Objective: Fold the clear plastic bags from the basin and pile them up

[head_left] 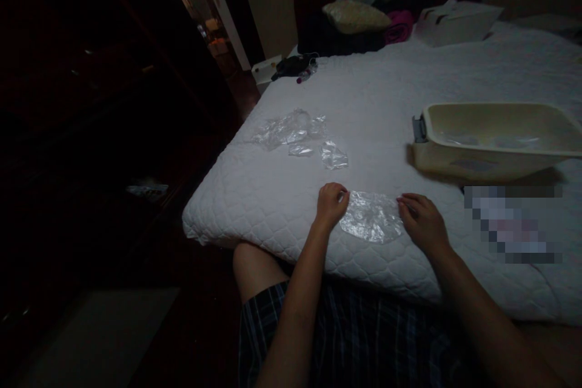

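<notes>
A clear, crinkled plastic bag (370,218) lies spread near the front edge of the white quilted bed (268,206). My left hand (333,203) pinches its upper left corner. At the upper right corner, my right hand (422,218) is closed on the bag between thumb and fingers. Beyond my left hand lie a small clear plastic piece (333,155) and a larger crumpled heap of clear plastic (291,128).
A cream plastic bin (491,163) stands at the right. A pixelated patch covers something beside my right hand. Farther back are a pillow (357,17), a pink roll (399,26), a white box (457,21) and a small bottle (307,74).
</notes>
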Available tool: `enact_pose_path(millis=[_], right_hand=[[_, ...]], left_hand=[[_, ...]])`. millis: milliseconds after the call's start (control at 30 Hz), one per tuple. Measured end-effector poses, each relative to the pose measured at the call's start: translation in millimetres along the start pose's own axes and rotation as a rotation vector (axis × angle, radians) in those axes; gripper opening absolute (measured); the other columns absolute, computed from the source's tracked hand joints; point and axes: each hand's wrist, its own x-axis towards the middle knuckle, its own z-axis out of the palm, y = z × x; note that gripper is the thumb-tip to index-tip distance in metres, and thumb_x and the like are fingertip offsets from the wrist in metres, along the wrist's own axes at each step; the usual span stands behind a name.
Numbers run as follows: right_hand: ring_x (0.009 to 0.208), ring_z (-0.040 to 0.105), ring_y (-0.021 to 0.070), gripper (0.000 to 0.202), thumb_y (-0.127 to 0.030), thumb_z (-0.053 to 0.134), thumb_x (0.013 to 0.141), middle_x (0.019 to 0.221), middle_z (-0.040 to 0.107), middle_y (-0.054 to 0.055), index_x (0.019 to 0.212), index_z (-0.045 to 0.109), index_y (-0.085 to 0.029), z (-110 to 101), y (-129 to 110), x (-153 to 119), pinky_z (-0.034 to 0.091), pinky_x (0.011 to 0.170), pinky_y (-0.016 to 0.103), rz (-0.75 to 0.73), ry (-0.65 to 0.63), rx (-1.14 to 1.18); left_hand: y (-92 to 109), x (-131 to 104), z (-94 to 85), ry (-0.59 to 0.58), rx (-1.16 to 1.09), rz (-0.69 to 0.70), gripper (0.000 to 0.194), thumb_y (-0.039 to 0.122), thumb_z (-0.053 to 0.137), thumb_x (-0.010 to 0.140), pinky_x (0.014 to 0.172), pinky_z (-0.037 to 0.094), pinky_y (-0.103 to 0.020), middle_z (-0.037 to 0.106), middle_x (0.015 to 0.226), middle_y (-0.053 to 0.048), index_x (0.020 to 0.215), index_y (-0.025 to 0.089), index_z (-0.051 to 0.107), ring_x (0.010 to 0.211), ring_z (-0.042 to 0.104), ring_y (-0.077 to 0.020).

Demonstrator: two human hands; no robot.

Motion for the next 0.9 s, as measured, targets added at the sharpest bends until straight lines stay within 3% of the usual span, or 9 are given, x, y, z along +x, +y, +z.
enact_pose_path(millis=[233, 433, 533, 633, 767, 900], right_hand=[[0.099, 0.059, 0.0265, 0.035, -0.041, 0.044, 0.089, 0.105, 0.065, 0.012, 0.099, 0.070, -0.020, -2.7, -3.9, 1.8, 0.048, 0.091, 0.046, 0.044, -0.034, 0.031], [0.095, 0.060, 0.0271, 0.033, -0.040, 0.045, 0.089, 0.098, 0.064, 0.014, 0.096, 0.068, -0.016, -8.8, -8.6, 0.6, 0.048, 0.087, 0.044, 0.118, 0.132, 0.107], [0.084, 0.059, 0.0269, 0.033, -0.041, 0.046, 0.088, 0.089, 0.064, 0.014, 0.091, 0.067, -0.016, -12.5, -10.3, -1.9, 0.048, 0.080, 0.044, 0.223, 0.204, 0.066], [0.076, 0.058, 0.0251, 0.033, -0.043, 0.043, 0.089, 0.081, 0.062, 0.012, 0.084, 0.065, -0.018, -14.0, -10.0, -4.8, 0.047, 0.076, 0.042, 0.278, 0.198, 0.014], [0.071, 0.056, 0.0242, 0.037, -0.048, 0.040, 0.089, 0.073, 0.060, 0.010, 0.072, 0.060, -0.021, -14.9, -10.3, -5.9, 0.045, 0.073, 0.039, 0.333, 0.165, -0.033], [0.065, 0.056, 0.0238, 0.045, -0.053, 0.037, 0.088, 0.067, 0.061, 0.010, 0.065, 0.059, -0.021, -16.9, -14.4, -1.7, 0.041, 0.067, 0.038, 0.414, 0.028, -0.071]], left_hand=[[3.3, -0.2, -0.1, 0.014, -0.017, -0.018, 0.018, 0.027, 0.055, 0.091, 0.090, 0.045, -0.033, 0.066, 0.089, -0.005, 0.081, 0.019, 0.067, 0.093, 0.059, -0.0175], [4.1, -6.4, -0.4, 0.281, -0.042, -0.050, 0.008, 0.021, 0.057, 0.086, 0.086, 0.048, -0.031, 0.062, 0.095, -0.008, 0.086, 0.017, 0.064, 0.095, 0.057, -0.0175], [7.8, -11.4, -4.5, 0.314, -0.007, -0.120, 0.013, 0.023, 0.054, 0.088, 0.075, 0.047, -0.027, 0.060, 0.086, -0.005, 0.082, 0.017, 0.063, 0.080, 0.057, -0.0145], [12.7, -15.7, -9.9, 0.258, 0.036, -0.203, 0.019, 0.025, 0.052, 0.089, 0.067, 0.043, -0.024, 0.058, 0.076, -0.002, 0.073, 0.018, 0.061, 0.068, 0.055, -0.0122], [19.1, -17.4, -17.6, 0.079, 0.103, -0.308, 0.031, 0.034, 0.052, 0.088, 0.064, 0.040, -0.026, 0.057, 0.066, -0.001, 0.062, 0.020, 0.058, 0.064, 0.053, -0.0141], [23.1, -14.2, -25.9, -0.040, 0.047, -0.422, 0.035, 0.042, 0.052, 0.087, 0.061, 0.038, -0.027, 0.061, 0.065, -0.002, 0.062, 0.020, 0.060, 0.063, 0.054, -0.0161]])
